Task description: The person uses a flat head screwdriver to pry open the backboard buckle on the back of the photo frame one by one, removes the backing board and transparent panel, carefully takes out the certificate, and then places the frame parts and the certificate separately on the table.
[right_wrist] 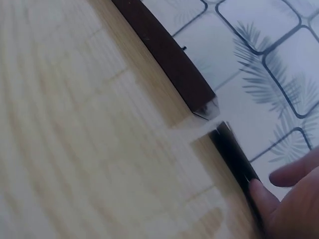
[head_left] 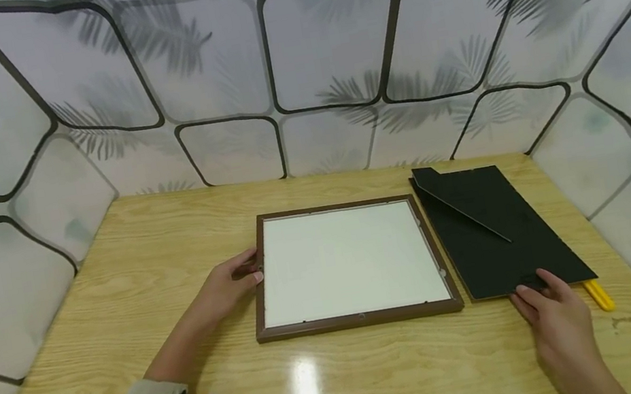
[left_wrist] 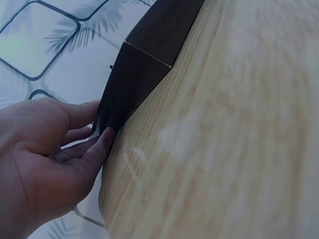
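left hand (head_left: 225,292) on the brown frame (head_left: 360,320) now, thumb and fingertips pinching its left rail! and the right hand (head_left: 560,316) is at the black board (head_left: 516,213), thumb touching the near edge, a finger reaching over it; whether that one is really closed, i can't tell.

the step in hand, by my read: steady the frame, take hold of the board. the next move would call for a sure grip at that near edge, and a level lift.

moving out: the frame lies flat mid-table, a white panel (head_left: 344,261) inside it. the board sits just beside its right rail, a slim gap to work with, its flap (head_left: 459,205) angled across the top. a yellow object (head_left: 599,295) pokes out from under the near right corner, a possible snag. bare wood on the table (head_left: 381,379) runs left and in front; behind, the patterned wall (head_left: 323,51) leaves less room.
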{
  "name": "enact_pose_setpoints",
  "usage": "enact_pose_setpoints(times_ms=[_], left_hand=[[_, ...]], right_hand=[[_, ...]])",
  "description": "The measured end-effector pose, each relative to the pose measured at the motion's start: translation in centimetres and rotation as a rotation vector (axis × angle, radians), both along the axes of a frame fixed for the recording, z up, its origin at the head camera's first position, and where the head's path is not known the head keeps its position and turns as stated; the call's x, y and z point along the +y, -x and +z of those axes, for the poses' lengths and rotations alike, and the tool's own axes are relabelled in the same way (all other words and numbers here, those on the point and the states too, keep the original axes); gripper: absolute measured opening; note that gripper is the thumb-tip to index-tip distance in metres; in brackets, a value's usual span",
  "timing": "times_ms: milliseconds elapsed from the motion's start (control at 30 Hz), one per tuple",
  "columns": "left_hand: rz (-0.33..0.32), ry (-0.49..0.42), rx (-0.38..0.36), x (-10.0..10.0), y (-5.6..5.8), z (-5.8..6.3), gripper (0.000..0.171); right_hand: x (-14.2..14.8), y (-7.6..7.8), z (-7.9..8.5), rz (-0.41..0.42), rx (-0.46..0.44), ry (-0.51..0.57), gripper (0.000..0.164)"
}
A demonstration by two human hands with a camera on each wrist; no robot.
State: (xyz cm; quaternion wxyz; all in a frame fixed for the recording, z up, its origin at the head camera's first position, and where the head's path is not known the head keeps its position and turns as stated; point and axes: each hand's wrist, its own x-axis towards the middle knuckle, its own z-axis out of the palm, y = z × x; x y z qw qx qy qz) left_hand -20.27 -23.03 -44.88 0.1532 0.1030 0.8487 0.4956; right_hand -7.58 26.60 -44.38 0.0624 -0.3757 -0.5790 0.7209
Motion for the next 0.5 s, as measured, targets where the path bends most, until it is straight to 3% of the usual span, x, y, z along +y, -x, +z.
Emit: enact_pose_setpoints(times_ms=[233,500], left_hand=[[0.000,-0.018,0.000,0.1,0.0,-0.1,0.063],[-0.007,-0.009,0.010,0.0,0.1,-0.1,0.063]], right_hand=[[1.3,-0.4,0.3,0.227,-0.073,-0.116,0.079],[2.2,-0.7,0.7,0.348,-0.200,-0.229,0.075]])
